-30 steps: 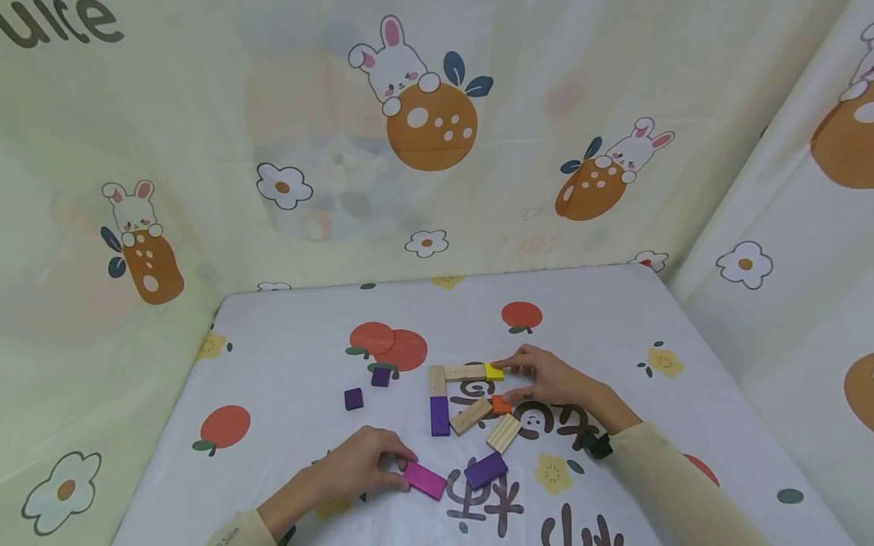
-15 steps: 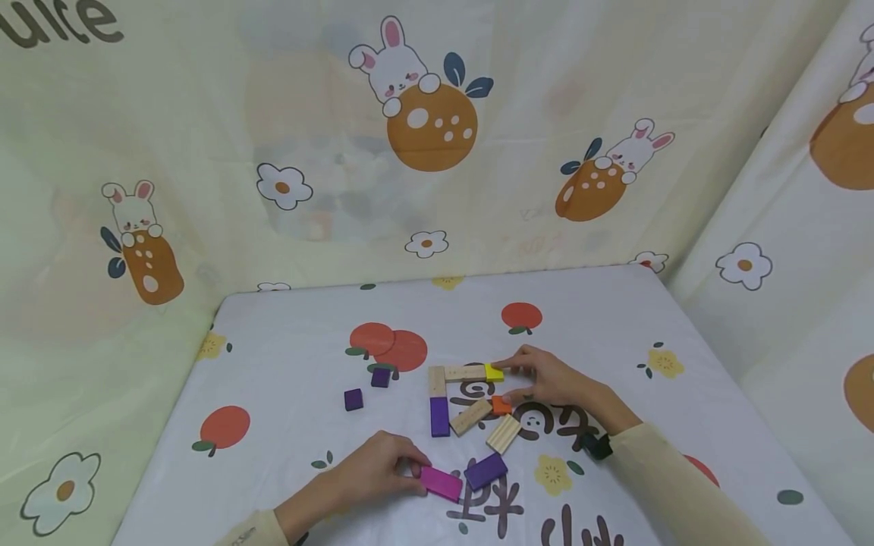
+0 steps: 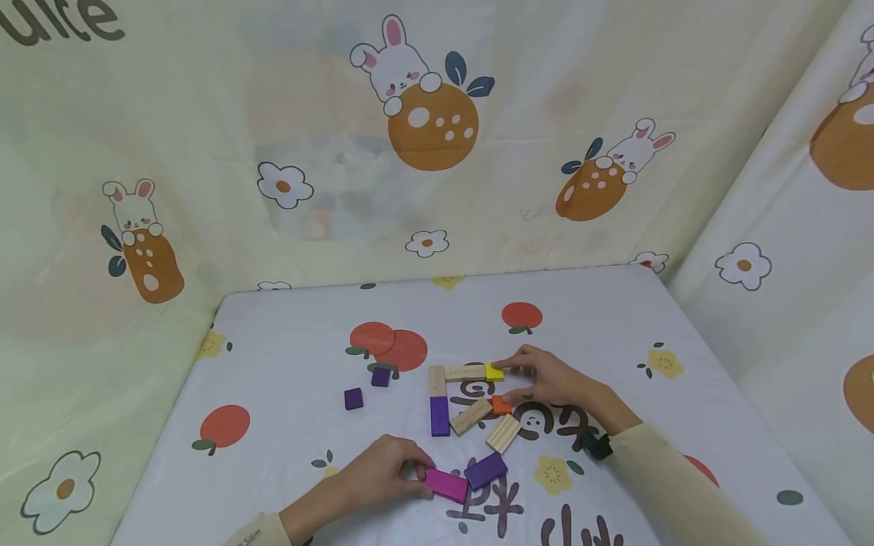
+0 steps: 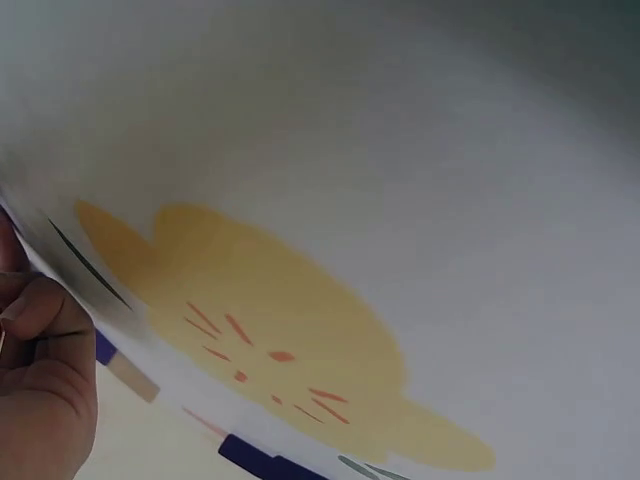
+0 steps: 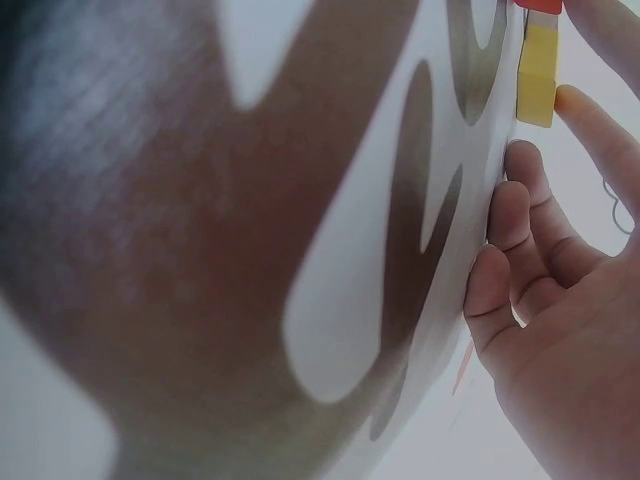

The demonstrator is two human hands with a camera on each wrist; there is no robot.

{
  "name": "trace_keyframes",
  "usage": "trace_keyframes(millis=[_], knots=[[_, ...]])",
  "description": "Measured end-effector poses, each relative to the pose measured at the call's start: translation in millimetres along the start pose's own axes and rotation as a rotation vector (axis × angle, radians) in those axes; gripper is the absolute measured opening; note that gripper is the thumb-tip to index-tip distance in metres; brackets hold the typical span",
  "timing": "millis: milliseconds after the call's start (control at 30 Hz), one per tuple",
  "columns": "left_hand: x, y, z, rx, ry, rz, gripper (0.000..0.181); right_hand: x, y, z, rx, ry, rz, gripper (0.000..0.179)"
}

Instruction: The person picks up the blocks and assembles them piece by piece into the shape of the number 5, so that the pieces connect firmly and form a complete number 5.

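My left hand (image 3: pixel 385 474) pinches the left end of a pink block (image 3: pixel 448 485) between thumb and fingers. The block's right end meets a slanted purple block (image 3: pixel 486 472), or nearly so. My right hand (image 3: pixel 546 377) has its index fingertip on a yellow block (image 3: pixel 495 372) and its thumb at an orange block (image 3: pixel 501 404); its other fingers rest on the cloth in the right wrist view. Plain wooden blocks (image 3: pixel 466 373) and an upright-lying purple block (image 3: pixel 440 416) join the yellow one in a corner shape. The left wrist view hides the pink block.
Another wooden block (image 3: pixel 471 417) slants beside the orange one, and a grooved wooden block (image 3: pixel 504 434) lies below it. Two dark purple cubes (image 3: pixel 353 399) sit apart at the left. A printed white cloth (image 3: pixel 293 334) covers the table; a patterned curtain (image 3: pixel 328 250) hangs behind.
My left hand has slid the pink block to the right and slightly nearer me, up to the slanted purple block. The right hand and the other blocks have stayed still.
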State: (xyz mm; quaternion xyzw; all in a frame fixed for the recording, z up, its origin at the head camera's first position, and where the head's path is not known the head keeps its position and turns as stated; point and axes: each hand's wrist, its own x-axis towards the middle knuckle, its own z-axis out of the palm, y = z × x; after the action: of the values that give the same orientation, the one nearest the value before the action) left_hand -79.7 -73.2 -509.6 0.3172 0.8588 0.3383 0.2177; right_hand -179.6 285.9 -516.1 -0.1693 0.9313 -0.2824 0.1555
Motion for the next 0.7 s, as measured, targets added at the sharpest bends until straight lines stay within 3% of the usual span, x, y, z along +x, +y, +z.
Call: trace_keyframes(millis=[467, 700], knots=[[-0.6, 5.9, 3.8, 0.029, -0.018, -0.04, 0.029, 0.0, -2.6, -1.2, 0.004, 0.0, 0.002, 0.064], [0.4, 3.8, 4.5, 0.056, -0.01, -0.009, 0.031, -0.3, -1.1, -0.1, -0.001, 0.002, -0.006, 0.065]])
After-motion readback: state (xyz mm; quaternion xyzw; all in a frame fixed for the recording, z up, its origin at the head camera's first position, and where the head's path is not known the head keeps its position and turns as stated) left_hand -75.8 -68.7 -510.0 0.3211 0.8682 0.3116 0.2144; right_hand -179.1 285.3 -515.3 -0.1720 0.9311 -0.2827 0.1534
